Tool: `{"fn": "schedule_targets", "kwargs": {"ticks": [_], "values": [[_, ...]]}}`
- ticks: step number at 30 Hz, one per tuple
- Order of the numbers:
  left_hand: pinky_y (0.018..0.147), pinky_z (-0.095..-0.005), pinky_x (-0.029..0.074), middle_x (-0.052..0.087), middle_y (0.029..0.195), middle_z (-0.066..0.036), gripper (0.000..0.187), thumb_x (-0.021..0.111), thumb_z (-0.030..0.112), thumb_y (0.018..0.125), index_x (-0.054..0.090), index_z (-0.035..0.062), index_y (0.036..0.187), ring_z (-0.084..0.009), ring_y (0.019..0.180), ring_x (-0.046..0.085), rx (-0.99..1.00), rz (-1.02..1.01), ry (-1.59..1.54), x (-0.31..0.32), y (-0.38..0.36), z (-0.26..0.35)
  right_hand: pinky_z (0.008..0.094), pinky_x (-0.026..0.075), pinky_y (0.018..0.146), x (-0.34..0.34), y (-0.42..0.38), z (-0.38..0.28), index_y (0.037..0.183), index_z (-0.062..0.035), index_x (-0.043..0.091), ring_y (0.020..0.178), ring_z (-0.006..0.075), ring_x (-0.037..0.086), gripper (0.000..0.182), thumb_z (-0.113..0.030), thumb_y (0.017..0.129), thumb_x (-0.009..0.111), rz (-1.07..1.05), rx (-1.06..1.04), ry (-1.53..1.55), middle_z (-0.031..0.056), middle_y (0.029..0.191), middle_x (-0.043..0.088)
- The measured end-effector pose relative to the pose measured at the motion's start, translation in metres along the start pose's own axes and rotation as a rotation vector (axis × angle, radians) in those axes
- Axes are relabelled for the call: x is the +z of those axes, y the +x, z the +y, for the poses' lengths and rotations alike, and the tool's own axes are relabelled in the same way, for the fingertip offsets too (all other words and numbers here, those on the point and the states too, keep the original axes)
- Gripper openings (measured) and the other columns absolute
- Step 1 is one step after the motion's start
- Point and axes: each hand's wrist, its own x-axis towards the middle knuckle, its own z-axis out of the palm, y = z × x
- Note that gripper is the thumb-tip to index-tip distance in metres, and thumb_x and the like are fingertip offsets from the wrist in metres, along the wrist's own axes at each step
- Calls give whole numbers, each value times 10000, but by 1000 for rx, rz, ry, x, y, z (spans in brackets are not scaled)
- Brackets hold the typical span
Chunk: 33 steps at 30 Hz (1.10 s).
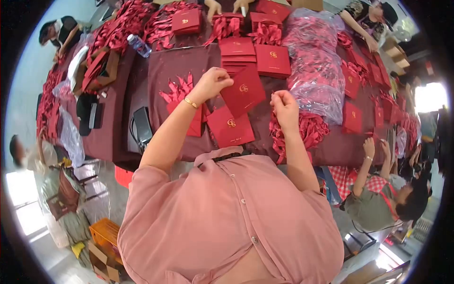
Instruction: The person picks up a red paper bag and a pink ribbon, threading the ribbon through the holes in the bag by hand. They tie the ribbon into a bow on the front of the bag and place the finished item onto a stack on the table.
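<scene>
Slanting red card, gold emblem mid-face

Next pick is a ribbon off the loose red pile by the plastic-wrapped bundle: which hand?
Probably the right hand: it's right by the loose red ribbon pile. The left hand is farther off, holding a flat red square card with gold print.

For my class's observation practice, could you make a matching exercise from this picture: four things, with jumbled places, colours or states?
1. Left hand
2. Crate
3. Gold bracelet
4. Large ribbon bundle

A. Orange
B. Wrapped in clear plastic
C. Holding a red card
D. Around a wrist

Pairs: 1-C, 2-A, 3-D, 4-B
</scene>
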Motion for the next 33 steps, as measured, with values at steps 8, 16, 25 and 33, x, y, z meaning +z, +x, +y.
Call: {"fn": "schedule_targets", "kwargs": {"ticks": [8, 16, 25, 33], "values": [[598, -226, 454, 601, 816, 20, 183, 624, 87, 826, 625, 2, 988, -64, 692, 546, -599, -150, -729, -42, -2, 75, 178, 401, 551, 34, -8, -71, 940, -11, 629, 624, 23, 512, 84, -53, 868, 624, -111, -226, -143, -20, 721, 600], [772, -201, 475, 625, 1003, -16, 293, 602, -1, 839, 592, -25, 1130, -59, 859, 585, -553, -119, -953, -59, -7, 114, 209, 462, 632, 40, -19, -95, 900, -2, 655, 687, 63, 580, 94, -38, 816, 674, -78, -444, -292, 17, 783, 660], [781, -205, 483, 624, 1025, -20, 300, 630, 1, 832, 590, -38, 1127, -61, 884, 583, -495, -87, -874, -58, -10, 128, 252, 467, 575, 50, -28, -114, 800, -1, 647, 618, 110, 595, 71, -31, 755, 693, -71, -565, -410, 72, 699, 642], [743, -203, 489, 632, 982, -11, 291, 625, -9, 832, 598, -33, 1121, -45, 845, 576, -462, -76, -763, -58, -14, 137, 271, 468, 560, 52, -28, -111, 770, -3, 631, 588, 136, 598, 70, -38, 742, 686, -88, -551, -466, 88, 674, 634]]}}
